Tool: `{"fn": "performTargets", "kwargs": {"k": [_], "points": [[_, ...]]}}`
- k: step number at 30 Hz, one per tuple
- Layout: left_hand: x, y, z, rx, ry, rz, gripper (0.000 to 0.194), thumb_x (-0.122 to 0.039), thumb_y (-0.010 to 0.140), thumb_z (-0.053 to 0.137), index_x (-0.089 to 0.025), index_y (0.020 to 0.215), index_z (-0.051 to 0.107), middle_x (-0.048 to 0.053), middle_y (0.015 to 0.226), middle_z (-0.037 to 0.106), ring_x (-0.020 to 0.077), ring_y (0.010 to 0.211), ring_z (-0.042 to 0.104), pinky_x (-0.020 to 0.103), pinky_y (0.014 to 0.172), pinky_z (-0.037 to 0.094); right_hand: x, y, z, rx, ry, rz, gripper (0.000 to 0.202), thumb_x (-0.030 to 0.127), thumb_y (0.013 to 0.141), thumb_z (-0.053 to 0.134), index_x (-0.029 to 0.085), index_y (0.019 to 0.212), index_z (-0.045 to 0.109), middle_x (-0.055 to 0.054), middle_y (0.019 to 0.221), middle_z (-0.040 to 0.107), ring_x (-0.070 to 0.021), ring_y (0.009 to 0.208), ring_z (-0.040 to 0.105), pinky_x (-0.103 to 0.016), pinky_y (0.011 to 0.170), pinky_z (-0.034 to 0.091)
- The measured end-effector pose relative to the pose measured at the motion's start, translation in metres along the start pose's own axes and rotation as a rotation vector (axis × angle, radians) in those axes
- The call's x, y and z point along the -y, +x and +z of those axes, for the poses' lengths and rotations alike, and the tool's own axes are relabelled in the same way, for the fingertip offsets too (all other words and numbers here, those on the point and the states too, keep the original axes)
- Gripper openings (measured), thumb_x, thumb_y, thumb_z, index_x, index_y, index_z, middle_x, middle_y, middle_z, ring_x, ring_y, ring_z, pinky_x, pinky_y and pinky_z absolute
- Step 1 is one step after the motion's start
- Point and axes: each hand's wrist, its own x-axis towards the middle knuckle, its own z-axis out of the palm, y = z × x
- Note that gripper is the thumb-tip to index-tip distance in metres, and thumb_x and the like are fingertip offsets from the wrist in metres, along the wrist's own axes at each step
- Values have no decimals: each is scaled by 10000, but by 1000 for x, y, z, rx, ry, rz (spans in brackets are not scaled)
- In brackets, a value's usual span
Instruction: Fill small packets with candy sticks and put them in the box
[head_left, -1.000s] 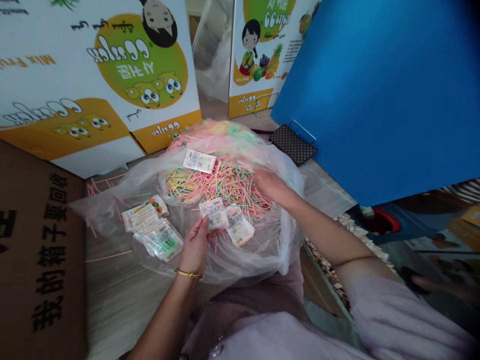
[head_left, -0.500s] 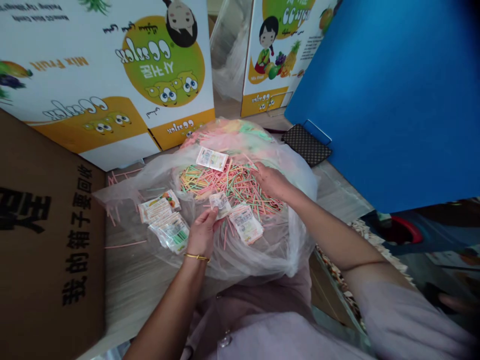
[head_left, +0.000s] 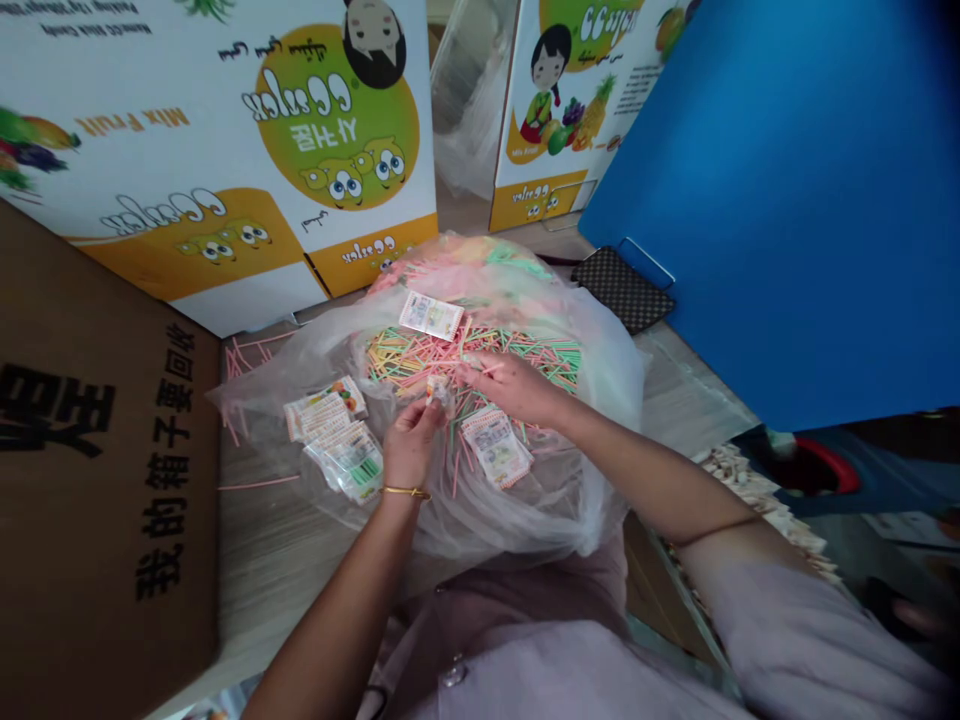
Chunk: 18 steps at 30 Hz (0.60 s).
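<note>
My left hand [head_left: 409, 442] pinches a small printed candy packet [head_left: 437, 388], standing upright and partly covered by the fingers. Close beside it, my right hand [head_left: 517, 388] is closed on a few thin candy sticks [head_left: 489, 369], their tips near the packet's top. Below both hands lies a heap of pink, green and yellow candy sticks [head_left: 405, 358] on a clear plastic bag [head_left: 609, 470]. One stack of packets [head_left: 496, 447] is under my right wrist, another stack [head_left: 431, 315] rests at the heap's far edge, and several overlapping packets [head_left: 337, 440] lie left of my left hand.
Printed white and yellow cartons [head_left: 225, 130] stand behind the bag. A brown cardboard box [head_left: 90, 480] borders the left, a blue panel [head_left: 787, 220] the right. A dark checked pouch [head_left: 622, 290] lies beside the panel. Loose pink sticks [head_left: 259, 484] lie on the table.
My right hand has come left from the heap to my left hand, with sticks in its fingers. The packet in my left hand has turned more upright. The view has shifted slightly.
</note>
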Motion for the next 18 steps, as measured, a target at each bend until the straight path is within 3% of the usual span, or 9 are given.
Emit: {"fn": "performTargets", "kwargs": {"k": [4,8,10,12,15,18], "points": [[-3,3,-8,-64,86,82,282,-442,721,810,-194,840,752,-5,785,736,200,882,668,290,854,514,10,-8,-1,89,-216,54,362,441,1056,415,200,1003,680,-20,816,677,-168,745,581,-256,684,351],[-6,1,-9,-60,5,66,334,-456,693,821,-196,895,768,6,887,770,201,930,679,300,891,513,2,-4,-10,-79,-429,248,354,319,1059,396,191,1329,587,-84,1012,737,-226,873,653,-283,723,379],[-7,-1,-8,-53,-80,32,380,-466,643,849,-195,896,767,20,938,780,209,955,687,324,921,519,-7,0,-17,-87,-521,320,416,228,1039,390,178,1430,526,-113,1078,742,-253,945,672,-298,755,399],[-8,-3,-8,-46,-132,0,400,-461,603,873,-198,882,761,31,971,783,224,991,695,355,952,525,-17,3,-22,-43,-563,348,412,204,1034,377,182,1406,551,-122,1097,745,-264,978,682,-303,770,416],[-10,-5,-10,-40,-149,-27,378,-450,609,872,-216,881,751,32,1013,781,231,1035,697,386,978,535,-28,1,-20,21,-554,377,342,375,1047,438,181,1264,617,-134,1081,751,-277,959,699,-306,742,439],[-9,-6,-11,-56,-154,-37,363,-443,618,864,-226,885,748,25,1012,777,231,1045,697,391,975,547,-29,-1,-2,64,-561,389,522,610,977,532,165,1243,595,-160,1036,758,-307,925,718,-325,721,463]]}}
